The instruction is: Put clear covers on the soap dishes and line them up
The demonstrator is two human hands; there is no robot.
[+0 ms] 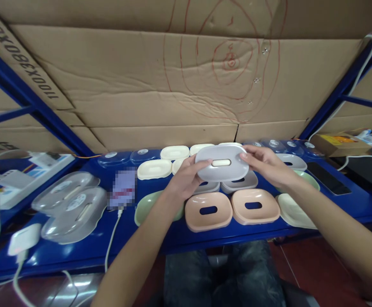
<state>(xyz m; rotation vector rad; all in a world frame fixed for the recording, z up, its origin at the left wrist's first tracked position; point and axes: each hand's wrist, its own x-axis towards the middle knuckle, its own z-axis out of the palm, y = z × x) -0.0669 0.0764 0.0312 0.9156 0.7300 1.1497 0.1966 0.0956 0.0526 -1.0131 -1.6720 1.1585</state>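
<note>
Grey soap dish (222, 168) gripped at both ends, clear above table (77, 251)

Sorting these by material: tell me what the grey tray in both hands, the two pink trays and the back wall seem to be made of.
Grey tray: probably moulded plastic, smooth matte, rounded edges, slot in the middle. Pink trays: seemingly the same plastic, with a slight sheen. Back wall: corrugated cardboard, brown, creased, seamed.

Around the two pink trays (231, 209) the blue table (160, 243) is crowded: grey trays (237, 183) sit just behind them, green dishes (143, 209) flank both sides. Left of the pink trays, past the white cable (112, 238), a bare strip of table runs to the clear lids (71, 204). The cardboard wall (173, 85) closes the back.
</note>
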